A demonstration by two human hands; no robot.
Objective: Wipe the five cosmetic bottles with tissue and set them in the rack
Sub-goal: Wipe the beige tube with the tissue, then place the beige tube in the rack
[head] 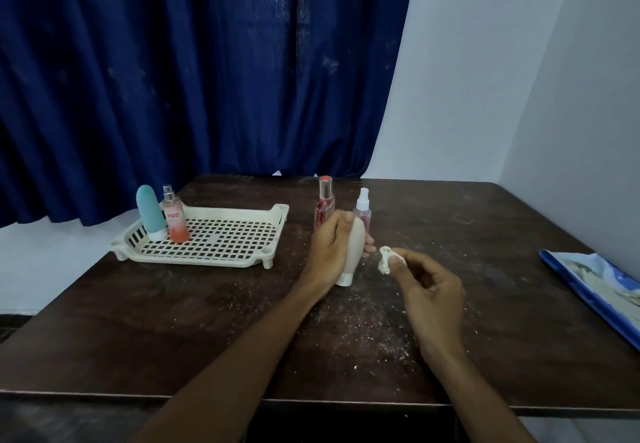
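Observation:
My left hand [330, 246] is shut on a beige tube bottle [353, 252], holding it cap-down just above the dark table. My right hand [427, 290] pinches a crumpled wad of white tissue [385, 259] a little to the right of that bottle, not touching it. A cream perforated rack [221, 241] sits at the left, with a teal bottle [149, 212] and a pink-orange spray bottle [175, 215] standing upright in its left end. Behind my left hand stand a tall red-capped bottle [325, 203] and a small pink spray bottle [363, 208].
The dark wooden table [173, 321] is dusted with white tissue crumbs around my hands. A blue printed packet [602, 290] lies at the right edge. A blue curtain hangs behind the table, and a white wall stands to the right.

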